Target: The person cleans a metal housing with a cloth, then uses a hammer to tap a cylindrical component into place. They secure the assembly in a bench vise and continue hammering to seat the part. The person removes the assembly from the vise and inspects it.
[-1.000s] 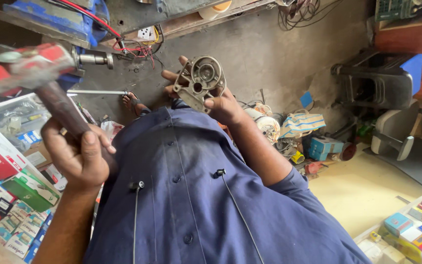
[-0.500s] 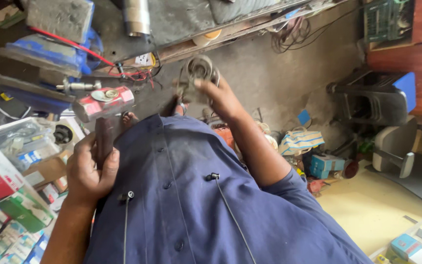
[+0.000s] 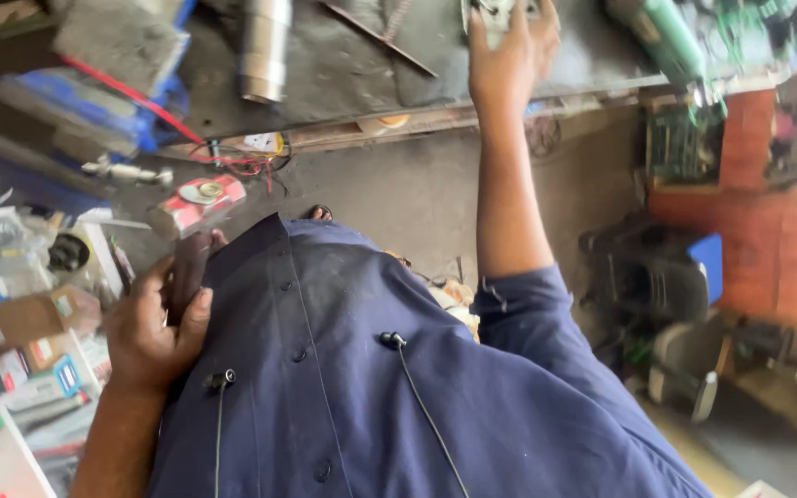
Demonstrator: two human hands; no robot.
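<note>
My left hand grips the hammer; beyond it lies the cylinder, left of my right hand.

Dark workbench bears a metal cylinder

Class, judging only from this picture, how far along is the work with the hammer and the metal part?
Done: nothing finished shows. In hand: the left hand grips a hammer by its handle; the right hand holds a metal part up over the workbench. Left: the part is not set down.
</note>
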